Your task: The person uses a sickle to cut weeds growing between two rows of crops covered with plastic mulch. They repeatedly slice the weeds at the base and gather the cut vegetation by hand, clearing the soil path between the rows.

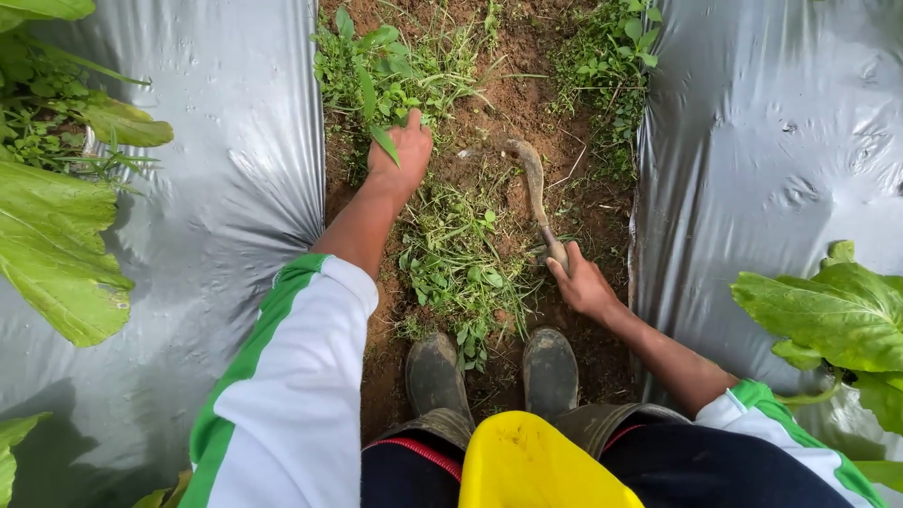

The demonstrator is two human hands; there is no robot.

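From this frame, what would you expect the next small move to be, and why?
Probably a short pull of the sickle toward the boots, cutting at the roots of the weeds that the left hand grips. The right hand holds the handle, the curved blade rests on bare soil beside that clump, and loose cut weeds already lie between the hands.

White/green sleeves, muddy rubber boots

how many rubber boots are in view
2: left boot and right boot, side by side on the soil path, below the pulled weeds.
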